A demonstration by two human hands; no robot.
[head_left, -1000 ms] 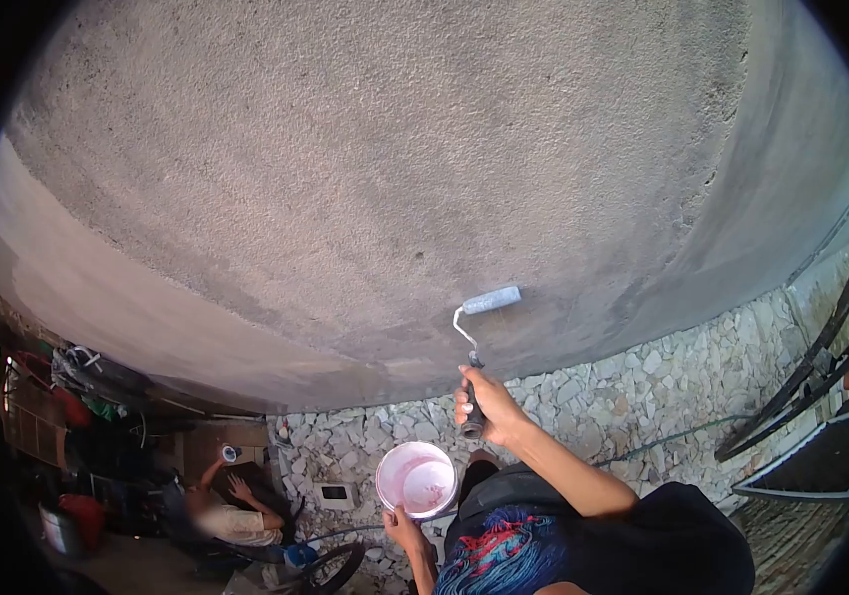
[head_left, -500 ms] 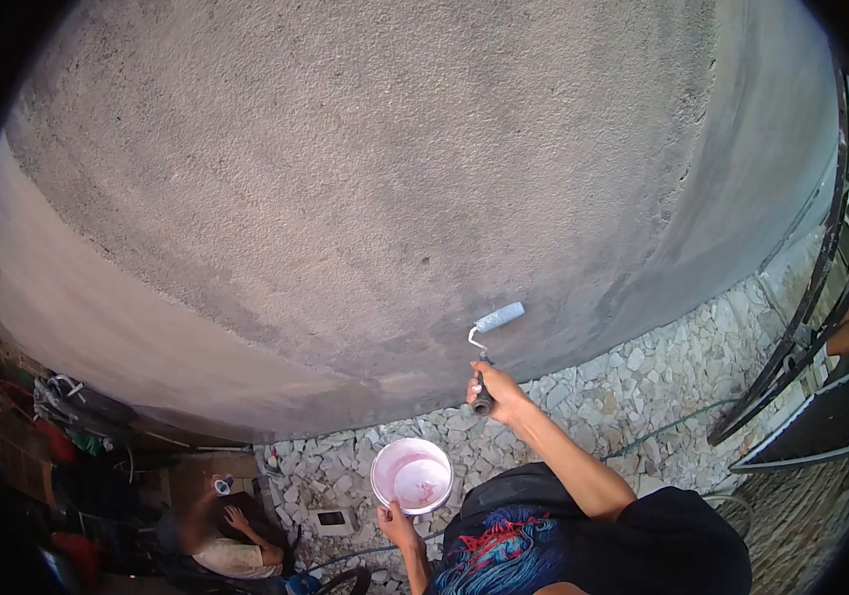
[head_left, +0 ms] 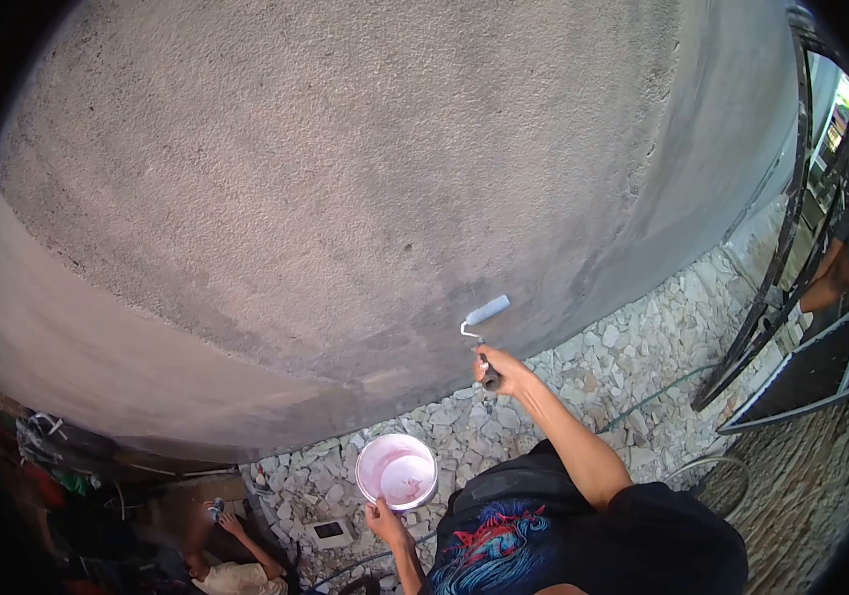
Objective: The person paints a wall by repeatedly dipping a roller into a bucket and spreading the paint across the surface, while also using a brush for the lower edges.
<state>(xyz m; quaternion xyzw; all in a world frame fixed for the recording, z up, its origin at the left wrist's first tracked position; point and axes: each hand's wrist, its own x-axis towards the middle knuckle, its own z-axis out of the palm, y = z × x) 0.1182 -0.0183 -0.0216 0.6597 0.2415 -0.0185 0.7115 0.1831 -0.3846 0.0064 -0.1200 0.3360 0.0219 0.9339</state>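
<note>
**Roller on the damp band of a rough wall, bucket held low**

Head view, looking down along the wall: the right hand (head_left: 504, 369) reaches out with its fingers closed tight around the dark grip of a small paint roller with a pale grey-blue sleeve and bent wire frame (head_left: 487, 310). The sleeve lies tilted against the rough grey rendered wall (head_left: 345, 198), on a darker, wet-looking band just above the pale irregular stone cladding (head_left: 622, 367) at the wall's foot. Nearer and to the left, the left hand (head_left: 383, 518) pinches the near rim of a round white plastic bucket stained pink inside (head_left: 360, 458), thumb over the edge, the bucket held roughly level and well apart from the roller. Only a thin film seems to coat its bottom.

Far below on the left, another person's raised hand (head_left: 224, 523) shows among clutter. A black metal gate (head_left: 791, 258) stands at the right, with a second person's arm behind it.

To roll well here, I judge the sleeve should sit flat, not on one end, and be pressed firmly enough to push into the coarse texture. Short overlapping passes within the damp band would avoid dry gaps. The lower edge needs care so the stone stays unmarked. The bucket is best kept level.
</note>
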